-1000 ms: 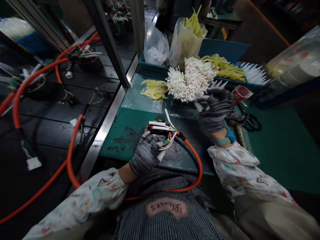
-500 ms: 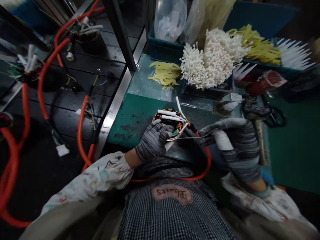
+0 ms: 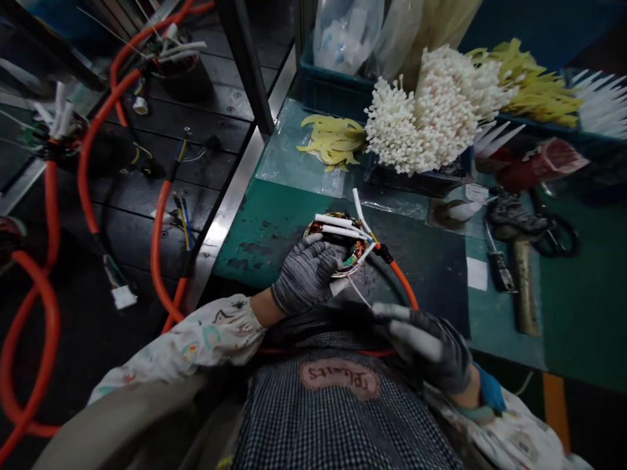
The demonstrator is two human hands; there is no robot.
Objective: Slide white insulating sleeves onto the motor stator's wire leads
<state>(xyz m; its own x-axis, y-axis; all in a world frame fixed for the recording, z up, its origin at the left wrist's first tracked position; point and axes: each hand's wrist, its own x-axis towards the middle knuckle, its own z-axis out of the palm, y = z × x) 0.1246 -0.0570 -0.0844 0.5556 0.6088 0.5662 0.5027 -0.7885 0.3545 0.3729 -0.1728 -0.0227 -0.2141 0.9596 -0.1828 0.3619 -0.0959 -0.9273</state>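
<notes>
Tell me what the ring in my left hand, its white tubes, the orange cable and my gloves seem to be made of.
Ring: likely copper wire, given its reddish strands.
White tubes: smooth, perhaps plastic sleeving, though woven fibre can't be ruled out.
Orange cable: probably rubber or plastic jacketed, evenly coloured and faintly shiny.
Gloves: apparently knitted fabric, matte, with streaky grey bands.

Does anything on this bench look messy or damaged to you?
Yes, mildly: dark, irregular patches mar the green mat near the left hand, perhaps stains or wear. Loose yellow strips lie apart from the larger yellow heap, though perhaps deliberately.
</notes>
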